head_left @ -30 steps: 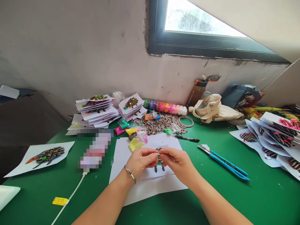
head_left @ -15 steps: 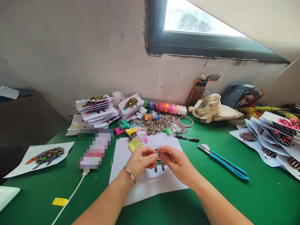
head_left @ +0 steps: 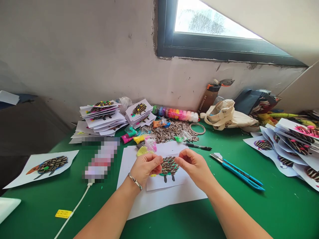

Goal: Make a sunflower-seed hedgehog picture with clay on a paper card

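A card (head_left: pixel 159 186) with a sunflower-seed animal picture (head_left: pixel 169 166) lies on large white paper (head_left: pixel 139 209). Striped seeds cover its body over green clay, with two dark legs below. My left hand (head_left: pixel 147 167) is closed in a pinch at the picture's left side, over a spot of yellow. My right hand (head_left: pixel 195 167) pinches at the upper right of the seeds. Anything between either hand's fingertips is too small or hidden to make out. Yellow-green clay (head_left: pixel 142 151) in a bag sits just behind my left hand.
Behind the paper lie loose sunflower seeds (head_left: pixel 171 132), bagged clay (head_left: pixel 142 138), a tape roll (head_left: pixel 197 128) and a pen (head_left: pixel 199 146). A blue utility knife (head_left: pixel 241 172) rests right. Stacked seed cards (head_left: pixel 104 121) stand at left and right, with a bottle (head_left: pixel 208 99) by the wall.
My hands have drawn apart, uncovering the seed picture between them. The card and the paper under it have turned slightly.
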A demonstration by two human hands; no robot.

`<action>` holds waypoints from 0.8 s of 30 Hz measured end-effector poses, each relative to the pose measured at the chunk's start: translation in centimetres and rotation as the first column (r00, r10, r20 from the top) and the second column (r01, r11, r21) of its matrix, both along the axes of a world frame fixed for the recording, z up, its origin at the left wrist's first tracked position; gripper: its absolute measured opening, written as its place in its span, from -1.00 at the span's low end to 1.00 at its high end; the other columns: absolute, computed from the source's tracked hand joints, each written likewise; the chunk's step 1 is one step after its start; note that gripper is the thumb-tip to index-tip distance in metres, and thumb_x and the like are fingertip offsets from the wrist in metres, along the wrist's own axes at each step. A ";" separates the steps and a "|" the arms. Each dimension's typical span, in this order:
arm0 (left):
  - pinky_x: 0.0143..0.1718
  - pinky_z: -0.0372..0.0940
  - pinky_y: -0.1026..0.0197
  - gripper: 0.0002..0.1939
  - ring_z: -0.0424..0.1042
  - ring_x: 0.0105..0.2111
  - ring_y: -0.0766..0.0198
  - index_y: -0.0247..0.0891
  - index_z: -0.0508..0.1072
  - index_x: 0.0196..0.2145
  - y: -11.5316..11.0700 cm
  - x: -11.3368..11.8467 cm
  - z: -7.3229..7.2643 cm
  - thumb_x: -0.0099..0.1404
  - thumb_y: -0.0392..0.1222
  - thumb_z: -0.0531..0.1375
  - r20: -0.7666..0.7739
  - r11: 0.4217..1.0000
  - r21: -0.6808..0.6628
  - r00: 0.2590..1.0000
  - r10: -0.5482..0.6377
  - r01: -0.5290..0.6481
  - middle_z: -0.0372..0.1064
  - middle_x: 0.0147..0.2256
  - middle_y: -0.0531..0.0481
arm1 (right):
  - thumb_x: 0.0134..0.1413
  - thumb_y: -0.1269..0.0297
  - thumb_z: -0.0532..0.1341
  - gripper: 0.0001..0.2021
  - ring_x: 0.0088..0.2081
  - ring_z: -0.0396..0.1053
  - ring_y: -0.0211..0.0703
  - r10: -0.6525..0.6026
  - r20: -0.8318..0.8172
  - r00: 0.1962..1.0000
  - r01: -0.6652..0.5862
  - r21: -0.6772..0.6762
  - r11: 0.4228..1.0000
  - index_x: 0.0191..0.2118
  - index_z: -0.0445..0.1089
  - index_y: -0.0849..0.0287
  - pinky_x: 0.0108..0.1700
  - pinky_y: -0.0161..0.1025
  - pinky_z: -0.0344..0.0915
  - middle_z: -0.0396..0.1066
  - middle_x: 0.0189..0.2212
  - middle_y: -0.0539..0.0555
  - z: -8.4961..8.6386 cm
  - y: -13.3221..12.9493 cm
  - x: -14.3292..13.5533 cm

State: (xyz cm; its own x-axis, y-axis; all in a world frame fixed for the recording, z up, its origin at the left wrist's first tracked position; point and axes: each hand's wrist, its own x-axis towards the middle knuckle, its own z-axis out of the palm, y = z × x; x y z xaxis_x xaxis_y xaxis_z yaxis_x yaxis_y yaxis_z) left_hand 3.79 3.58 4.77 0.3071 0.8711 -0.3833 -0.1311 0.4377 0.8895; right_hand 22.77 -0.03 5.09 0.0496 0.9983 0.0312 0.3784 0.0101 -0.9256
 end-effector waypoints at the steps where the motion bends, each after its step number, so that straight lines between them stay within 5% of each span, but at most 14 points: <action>1: -0.57 0.23 0.35 -0.59 0.29 -0.67 0.43 -0.33 0.40 -0.58 0.0 0.0 0.0 -0.14 0.07 0.41 0.001 1.000 0.006 1.000 0.005 -0.005 0.34 -0.70 0.08 | 0.05 0.17 0.21 -0.82 -0.50 0.11 -0.32 0.002 -0.009 1.000 -0.002 0.000 1.000 -0.43 0.25 0.13 -0.47 -0.36 0.09 0.15 -0.57 -0.11 0.0 0.1 0.2; 9: -0.36 0.35 0.24 -0.56 0.44 -0.49 0.31 -0.32 0.50 -0.35 0.3 -0.7 0.4 -0.11 0.04 0.41 0.037 1.000 0.005 0.999 0.030 -0.030 0.47 -0.52 0.01 | 0.15 0.17 0.09 -0.78 -0.31 0.38 -0.18 0.014 -0.050 0.999 -0.016 -0.027 1.000 -0.16 0.38 0.11 -0.21 -0.24 0.27 0.44 -0.34 0.04 -1.1 0.5 0.7; 16: -0.54 0.24 0.35 -0.62 0.30 -0.65 0.42 -0.32 0.42 -0.54 0.8 -1.2 0.0 -0.06 0.07 0.38 0.008 0.996 0.080 0.999 0.047 -0.048 0.33 -0.67 0.10 | 0.08 0.14 0.16 -0.78 -0.52 0.20 -0.27 -0.016 0.181 0.983 0.011 0.028 1.000 -0.49 0.35 0.14 -0.47 -0.33 0.12 0.27 -0.60 -0.06 -0.9 0.5 0.6; 24: -0.46 0.29 0.30 -0.63 0.35 -0.57 0.36 -0.32 0.48 -0.46 0.4 -0.6 0.0 -0.08 0.05 0.38 -0.056 0.994 0.103 0.998 -0.010 0.016 0.40 -0.60 0.04 | 0.14 0.23 0.09 -0.80 -0.33 0.36 -0.19 0.025 0.218 0.976 -0.049 0.106 0.993 -0.24 0.44 0.11 -0.26 -0.29 0.24 0.47 -0.35 0.02 -1.8 0.8 0.4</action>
State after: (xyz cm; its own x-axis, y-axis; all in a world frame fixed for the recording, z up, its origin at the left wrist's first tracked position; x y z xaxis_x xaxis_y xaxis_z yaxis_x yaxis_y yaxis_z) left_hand 3.16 4.00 4.79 0.2998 0.9030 -0.3078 -0.0750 0.3439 0.9360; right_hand 23.18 0.80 3.31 -0.0072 0.9891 0.1473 0.5665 0.1254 -0.8144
